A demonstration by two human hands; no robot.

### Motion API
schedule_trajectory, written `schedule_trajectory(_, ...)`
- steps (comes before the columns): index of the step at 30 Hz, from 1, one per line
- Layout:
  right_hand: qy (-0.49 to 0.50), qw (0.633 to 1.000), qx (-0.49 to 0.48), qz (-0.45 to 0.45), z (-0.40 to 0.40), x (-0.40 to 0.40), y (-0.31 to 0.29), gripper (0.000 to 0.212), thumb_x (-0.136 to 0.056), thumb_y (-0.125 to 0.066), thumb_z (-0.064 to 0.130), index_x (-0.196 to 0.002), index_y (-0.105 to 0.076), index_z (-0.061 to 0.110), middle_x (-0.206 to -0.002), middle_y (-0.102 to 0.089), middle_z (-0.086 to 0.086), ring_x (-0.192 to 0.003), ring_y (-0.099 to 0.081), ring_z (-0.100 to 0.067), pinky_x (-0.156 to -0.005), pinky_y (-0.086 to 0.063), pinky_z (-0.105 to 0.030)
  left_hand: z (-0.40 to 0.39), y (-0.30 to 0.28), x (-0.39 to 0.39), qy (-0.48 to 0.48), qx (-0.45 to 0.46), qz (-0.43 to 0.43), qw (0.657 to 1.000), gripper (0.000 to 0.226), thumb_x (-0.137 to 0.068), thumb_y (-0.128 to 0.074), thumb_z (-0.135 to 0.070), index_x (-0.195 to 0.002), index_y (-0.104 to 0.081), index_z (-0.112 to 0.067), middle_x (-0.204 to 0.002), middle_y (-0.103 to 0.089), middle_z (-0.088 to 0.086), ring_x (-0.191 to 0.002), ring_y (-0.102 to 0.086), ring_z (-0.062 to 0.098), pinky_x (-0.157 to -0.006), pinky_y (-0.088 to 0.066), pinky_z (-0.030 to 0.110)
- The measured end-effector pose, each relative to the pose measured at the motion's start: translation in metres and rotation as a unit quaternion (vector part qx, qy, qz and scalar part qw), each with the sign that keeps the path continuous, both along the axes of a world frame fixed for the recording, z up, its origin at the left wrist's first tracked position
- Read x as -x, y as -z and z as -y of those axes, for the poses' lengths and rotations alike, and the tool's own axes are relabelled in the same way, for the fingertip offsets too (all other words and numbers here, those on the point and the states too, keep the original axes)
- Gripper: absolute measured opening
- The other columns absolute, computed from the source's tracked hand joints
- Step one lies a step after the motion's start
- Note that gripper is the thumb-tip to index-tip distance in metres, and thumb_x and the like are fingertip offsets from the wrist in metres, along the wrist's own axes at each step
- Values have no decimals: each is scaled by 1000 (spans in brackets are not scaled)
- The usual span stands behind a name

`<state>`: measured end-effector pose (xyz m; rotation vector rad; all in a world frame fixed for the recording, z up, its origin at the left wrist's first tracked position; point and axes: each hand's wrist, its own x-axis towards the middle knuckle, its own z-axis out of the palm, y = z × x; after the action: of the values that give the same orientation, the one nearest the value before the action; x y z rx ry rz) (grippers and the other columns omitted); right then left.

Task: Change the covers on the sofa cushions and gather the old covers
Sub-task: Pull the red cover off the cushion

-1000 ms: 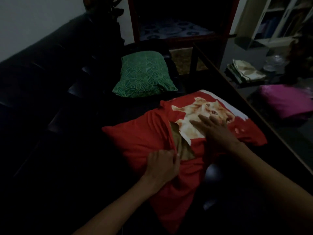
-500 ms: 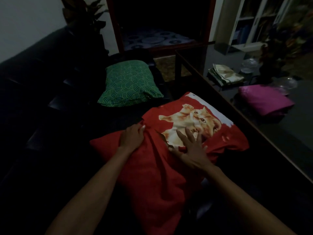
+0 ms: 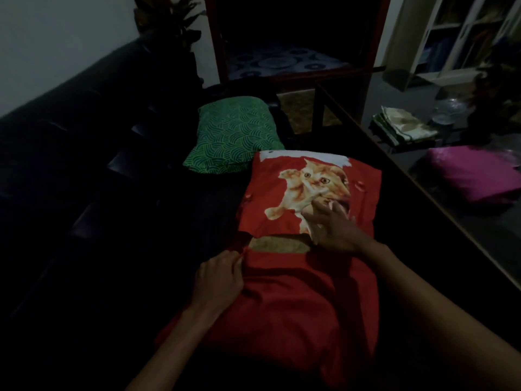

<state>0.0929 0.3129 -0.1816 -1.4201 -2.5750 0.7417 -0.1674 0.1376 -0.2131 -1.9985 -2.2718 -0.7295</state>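
Nearest the camera, the left hand (image 3: pixel 218 280) has its fingers curled into the near flap of the red cover (image 3: pixel 284 306), bunching cloth right at the lip of the opening. Just beyond those fingertips a strip of the tan inner cushion (image 3: pixel 277 245) shows through the gap, so the cushion sits inside the cover, lying across the dark sofa (image 3: pixel 84 165) in front of the person. A little further on, the right hand (image 3: pixel 329 225) lies over the cat print (image 3: pixel 310 187), fingers spread and slightly bent; whether it presses flat or pinches the far flap's edge cannot be told in this dim light. The risk looks plain: if the left hand tugs while the right merely rests, the flaps could slide off line, the insert could bunch or the seam by the opening could strain. Past the right fingers lies a green patterned cushion (image 3: pixel 234 136), apart from the red one. Off to the right of both hands, across the table edge (image 3: pixel 423 190), sit a magenta cushion (image 3: pixel 473 173) and, further back, folded cloths (image 3: pixel 403 128).
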Motion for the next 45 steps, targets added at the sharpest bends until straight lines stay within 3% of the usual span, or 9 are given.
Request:
schedule_trajectory(3,15,995,-18,-94,30,34,-10,77,-79,-53,45,-154,-39,35,-169,-18,5,-156,-8,-30,-119,-16,-67,-7,-6,11,42,10,49,998,30,-93,-44,-42,-106,-63,-24,-98,-61,-7,-87,-64,16,-73,-53,34)
schedule_trajectory(7,-18,995,-81,-51,59,67,0,71,-89,-55,65,-154,-31,47,-168,-14,10,-157,3,-28,-117,3,-73,-22,-11,17,130,34,45,990,55,-97,-50,-36,-151,-41,-29,-149,-39,-5,-133,-39,8,-112,-29,21)
schedule_trajectory(11,-27,994,-103,-21,52,67,8,61,-90,-54,67,-147,-39,52,-167,-16,12,-156,4,-32,-114,-1,-77,-17,7,11,113,67,145,981,62,-94,-37,-70,-136,-60,-30,-154,-34,-17,-144,-23,-7,-120,-19,19)
schedule_trajectory(21,-85,992,-90,-2,42,61,-6,49,-94,-56,54,-142,-45,50,-165,-19,5,-153,0,-41,-110,-4,-79,34,2,-24,-6,66,147,987,41,-92,-53,-65,-124,-54,-40,-155,-27,-34,-146,-22,-7,-119,-20,17)
schedule_trajectory(27,-257,951,-167,-27,39,52,-17,56,-75,-59,52,-126,-65,30,-139,-55,-1,-129,-49,-33,-106,-33,-52,35,17,-63,-31,76,105,991,50,-101,-50,-48,-146,-45,-28,-167,-8,-17,-155,-2,13,-124,-6,30)
schedule_trajectory(31,-320,932,-169,-4,43,63,-13,37,-78,-50,49,-103,-73,35,-112,-67,11,-101,-58,-23,-78,-41,-41,48,29,-71,-41,17,135,990,44,-101,-53,-42,-140,-55,-21,-165,-23,-8,-154,-16,14,-124,-13,28)
schedule_trajectory(35,-302,937,-177,23,46,72,-14,33,-78,-56,56,-92,-75,34,-101,-71,7,-96,-57,-26,-78,-36,-41,53,26,-64,-61,-34,179,981,27,-98,-58,-36,-113,-69,-15,-148,-52,-3,-136,-49,12,-113,-39,37)
schedule_trajectory(40,-252,939,-234,-22,41,50,-42,14,-71,-74,42,-75,-70,30,-79,-67,7,-81,-62,-24,-72,-32,-36,59,-8,-40,-4,-31,34,999,28,-98,-55,-41,-110,-67,-19,-141,-56,-7,-126,-57,11,-96,-50,42)
schedule_trajectory(45,-212,947,-239,-34,33,29,-58,8,-72,-76,31,-77,-70,30,-78,-63,8,-80,-60,-22,-72,-32,-34,73,-24,-51,-37,5,4,999,38,-96,-50,-58,-125,-57,-34,-159,-34,-10,-148,-32,24,-117,-31,51)
